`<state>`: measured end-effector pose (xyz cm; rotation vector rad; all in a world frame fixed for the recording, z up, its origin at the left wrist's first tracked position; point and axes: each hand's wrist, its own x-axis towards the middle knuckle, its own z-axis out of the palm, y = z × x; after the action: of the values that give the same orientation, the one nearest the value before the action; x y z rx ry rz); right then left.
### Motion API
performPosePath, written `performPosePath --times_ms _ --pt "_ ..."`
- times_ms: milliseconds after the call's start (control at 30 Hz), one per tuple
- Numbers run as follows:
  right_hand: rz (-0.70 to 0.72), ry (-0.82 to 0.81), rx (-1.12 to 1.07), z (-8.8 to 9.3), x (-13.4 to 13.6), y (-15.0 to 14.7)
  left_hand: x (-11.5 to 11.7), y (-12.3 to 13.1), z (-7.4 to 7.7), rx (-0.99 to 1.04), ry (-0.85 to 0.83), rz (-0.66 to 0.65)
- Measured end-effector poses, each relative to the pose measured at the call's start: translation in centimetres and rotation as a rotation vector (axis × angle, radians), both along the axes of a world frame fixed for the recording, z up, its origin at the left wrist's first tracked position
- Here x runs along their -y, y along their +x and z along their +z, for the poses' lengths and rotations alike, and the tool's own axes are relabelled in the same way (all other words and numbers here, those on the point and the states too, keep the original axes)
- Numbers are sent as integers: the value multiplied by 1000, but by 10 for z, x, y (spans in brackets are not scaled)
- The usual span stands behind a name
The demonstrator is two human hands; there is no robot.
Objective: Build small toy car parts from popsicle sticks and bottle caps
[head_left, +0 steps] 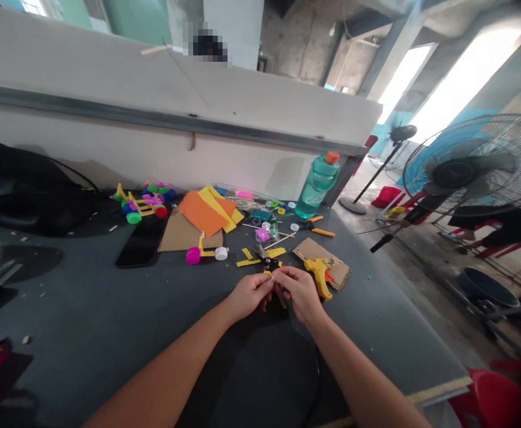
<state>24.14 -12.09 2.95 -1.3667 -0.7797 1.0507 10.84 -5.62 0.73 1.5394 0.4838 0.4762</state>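
Fingertips of my left hand (248,297) and my right hand (301,292) meet above the table in closed pinches. Whatever lies between them is small and pale, too small to name. Just beyond them are a pair of cutting pliers (267,260) and some yellow strips (248,263), partly hidden by my fingers. Right of my right hand, a yellow glue gun (319,274) rests on a cardboard piece (341,276). Ahead and to the left stands a small yellow frame (203,251) with a pink cap (192,255) and a white cap (220,254) as wheels.
Orange sheets (202,211), a black phone (139,244) and colourful toy cars (139,207) lie at the back left. A green bottle (316,185) and orange-handled pliers (320,227) stand or lie back right. A fan (454,172) is beyond the table's right edge.
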Motion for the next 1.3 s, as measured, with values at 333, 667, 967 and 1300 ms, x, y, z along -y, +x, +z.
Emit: performPosePath --times_ms 333,667,967,1300 --pt "62 -28 -299 -2 1 -1 4 1 -2 -7 33 14" --pt "29 26 -301 -1 1 -3 5 1 0 -38 100 85" --pt "0 64 -283 -1 1 -4 1 -1 11 161 -502 -49" --pt "-129 64 -124 -8 3 -14 4 8 -2 67 -266 46"
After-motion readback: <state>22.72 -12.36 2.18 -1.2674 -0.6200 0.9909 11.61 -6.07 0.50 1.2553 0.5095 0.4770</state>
